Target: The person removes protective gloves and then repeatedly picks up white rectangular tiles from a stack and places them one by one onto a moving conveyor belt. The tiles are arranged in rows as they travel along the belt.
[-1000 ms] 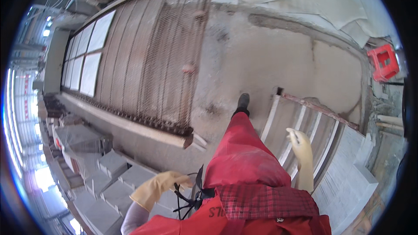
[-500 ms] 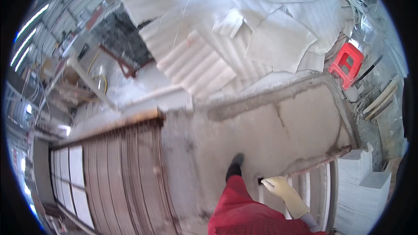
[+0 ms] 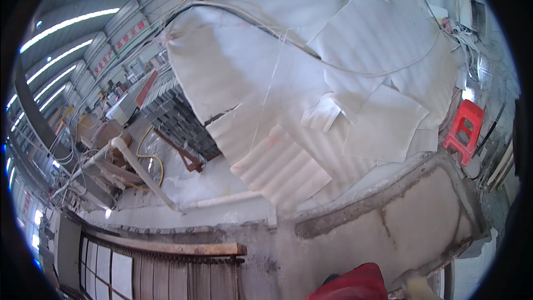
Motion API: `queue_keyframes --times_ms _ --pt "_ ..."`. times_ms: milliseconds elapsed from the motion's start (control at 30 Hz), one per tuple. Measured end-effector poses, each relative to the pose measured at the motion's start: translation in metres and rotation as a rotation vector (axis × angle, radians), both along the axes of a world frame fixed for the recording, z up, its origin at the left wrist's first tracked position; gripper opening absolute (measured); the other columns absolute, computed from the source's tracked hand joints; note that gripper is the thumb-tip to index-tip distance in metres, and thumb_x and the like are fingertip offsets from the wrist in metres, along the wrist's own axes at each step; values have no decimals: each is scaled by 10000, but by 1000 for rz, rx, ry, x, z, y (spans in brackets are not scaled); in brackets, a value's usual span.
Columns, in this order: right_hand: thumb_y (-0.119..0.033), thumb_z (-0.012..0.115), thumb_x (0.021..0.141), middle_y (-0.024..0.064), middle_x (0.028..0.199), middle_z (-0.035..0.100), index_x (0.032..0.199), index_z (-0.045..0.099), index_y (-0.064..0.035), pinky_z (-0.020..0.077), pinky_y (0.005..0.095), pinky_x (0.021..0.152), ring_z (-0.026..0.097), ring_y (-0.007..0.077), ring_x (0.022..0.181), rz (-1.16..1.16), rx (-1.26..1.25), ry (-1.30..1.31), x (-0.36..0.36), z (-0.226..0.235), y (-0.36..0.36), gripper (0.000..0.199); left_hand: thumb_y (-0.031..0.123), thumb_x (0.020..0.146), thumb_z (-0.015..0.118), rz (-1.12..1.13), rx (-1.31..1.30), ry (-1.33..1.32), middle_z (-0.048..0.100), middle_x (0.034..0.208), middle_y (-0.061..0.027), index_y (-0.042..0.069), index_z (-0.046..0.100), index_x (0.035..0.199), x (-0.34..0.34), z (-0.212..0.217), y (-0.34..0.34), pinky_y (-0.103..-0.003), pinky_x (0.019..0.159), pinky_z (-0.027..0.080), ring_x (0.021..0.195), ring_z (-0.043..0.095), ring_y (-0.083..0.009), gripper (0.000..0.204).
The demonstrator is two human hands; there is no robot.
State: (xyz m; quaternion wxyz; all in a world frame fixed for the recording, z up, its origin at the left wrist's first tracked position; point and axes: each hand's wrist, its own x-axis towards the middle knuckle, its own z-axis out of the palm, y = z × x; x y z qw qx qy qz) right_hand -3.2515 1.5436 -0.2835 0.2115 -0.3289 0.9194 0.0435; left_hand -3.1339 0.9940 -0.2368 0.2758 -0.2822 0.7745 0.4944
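At the lower edge, right of my red-clothed knee, a blurred piece of cream glove shows, which is my right hand. Its fingers cannot be made out, nor whether anything is in them. It is nearest to the brown edge of a wet, sunken concrete floor. Pale strips or bars show beside it, partly cut off by the frame. My left hand is out of view. A dark shoe tip shows just left of the knee.
At lower left, white tiles lie on a brown slatted bed behind a wooden beam. Large pale sheets cover a mound ahead. A red stool stands right; a white pipe and stacked grey blocks are left.
My view has tilted up, so the scene sits lower in the picture. My right hand, earlier in view with a small dark thing at its fingertips, is now mostly cut off.
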Motion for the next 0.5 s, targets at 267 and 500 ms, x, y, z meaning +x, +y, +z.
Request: queue_keyframes --times_ms 267,500 --pt "-337 629 928 153 841 744 968 761 -62 573 484 773 724 325 795 -544 213 -409 9 54 113 307 523 966 553 -186 -5 -101 725 1149 -138 102 716 1194 -126 -16 14 -442 906 534 1027 698 -310 506" --pt "-322 651 912 164 859 746 975 750 -28 585 492 771 728 321 800 -977 -162 -943 19 102 137 316 521 964 553 -385 -109 -158 722 1150 -145 97 715 1188 -285 -11 63 -443 909 532 1031 696 -316 507"
